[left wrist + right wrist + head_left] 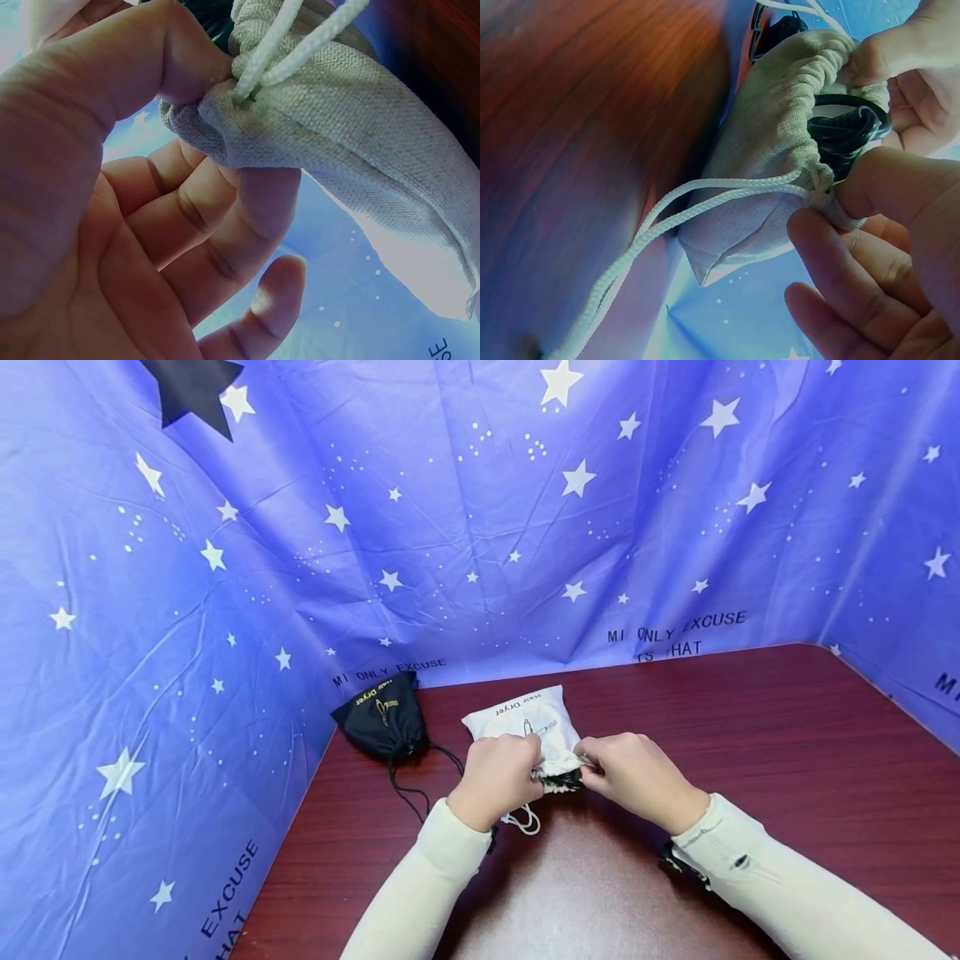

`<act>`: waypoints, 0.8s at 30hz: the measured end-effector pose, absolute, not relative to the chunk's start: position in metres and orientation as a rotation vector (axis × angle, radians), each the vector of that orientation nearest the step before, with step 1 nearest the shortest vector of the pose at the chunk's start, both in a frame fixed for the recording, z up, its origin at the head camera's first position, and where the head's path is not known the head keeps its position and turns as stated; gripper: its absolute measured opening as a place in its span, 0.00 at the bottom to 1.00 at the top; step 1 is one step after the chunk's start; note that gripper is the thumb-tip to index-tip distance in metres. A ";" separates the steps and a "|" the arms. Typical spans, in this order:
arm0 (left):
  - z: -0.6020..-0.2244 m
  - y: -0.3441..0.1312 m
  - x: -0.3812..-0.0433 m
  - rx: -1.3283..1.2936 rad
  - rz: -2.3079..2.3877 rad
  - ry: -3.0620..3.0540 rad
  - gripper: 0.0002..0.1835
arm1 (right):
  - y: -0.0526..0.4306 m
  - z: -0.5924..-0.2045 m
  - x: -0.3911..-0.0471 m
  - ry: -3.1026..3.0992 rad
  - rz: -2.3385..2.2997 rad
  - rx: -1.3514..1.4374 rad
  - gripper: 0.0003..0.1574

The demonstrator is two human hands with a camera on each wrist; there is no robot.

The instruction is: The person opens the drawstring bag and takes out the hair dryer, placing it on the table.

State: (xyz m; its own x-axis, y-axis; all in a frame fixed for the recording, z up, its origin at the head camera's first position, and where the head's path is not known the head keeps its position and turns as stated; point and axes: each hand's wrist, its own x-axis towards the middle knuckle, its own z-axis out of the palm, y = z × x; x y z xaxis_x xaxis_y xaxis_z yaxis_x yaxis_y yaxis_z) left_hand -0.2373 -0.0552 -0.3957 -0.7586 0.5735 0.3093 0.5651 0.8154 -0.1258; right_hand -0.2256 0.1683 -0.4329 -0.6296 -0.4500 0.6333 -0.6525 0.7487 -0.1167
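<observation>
A white drawstring bag (517,714) printed "Hair Dryer" lies on the table, its gathered mouth toward me. My left hand (504,774) pinches the left side of that mouth between thumb and fingers, close beside the cord (274,49). On the opposite side, my right hand (637,777) pinches the rim where the white cords (727,191) come out. Between both hands the mouth is partly spread, and a dark bundled cable (847,135) shows inside. Whatever else the bag contains is hidden by its cloth.
A black drawstring bag (382,718), also printed "Hair Dryer", lies at the table's back left with its black cords (408,789) trailing toward my left wrist. Blue star-patterned cloth (480,527) hangs behind and beside the reddish-brown table (750,727).
</observation>
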 end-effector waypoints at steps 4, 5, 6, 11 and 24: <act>-0.396 -0.055 -0.238 -0.867 0.046 -2.671 0.22 | 0.169 -0.432 -0.225 -2.370 0.453 0.829 0.18; -0.396 -0.055 -0.238 -0.867 0.049 -2.672 0.22 | 0.169 -0.432 -0.225 -2.371 0.452 0.828 0.18; -0.397 -0.056 -0.238 -0.865 0.053 -2.671 0.22 | 0.169 -0.431 -0.225 -2.372 0.451 0.828 0.18; -0.397 -0.056 -0.239 -0.864 0.062 -2.670 0.21 | 0.170 -0.428 -0.225 -2.388 0.443 0.820 0.18; -0.393 -0.057 -0.237 -0.854 0.045 -2.678 0.17 | 0.173 -0.426 -0.226 -2.407 0.447 0.808 0.15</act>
State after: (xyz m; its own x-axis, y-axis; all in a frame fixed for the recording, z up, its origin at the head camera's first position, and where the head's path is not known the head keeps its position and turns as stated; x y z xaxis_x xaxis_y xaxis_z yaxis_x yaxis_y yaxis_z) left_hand -0.2368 -0.0567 -0.3928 -0.7662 0.5682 0.3001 0.5578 0.8200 -0.1282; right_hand -0.2258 0.1734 -0.4256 -0.6642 -0.4473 0.5990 -0.6324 0.7635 -0.1312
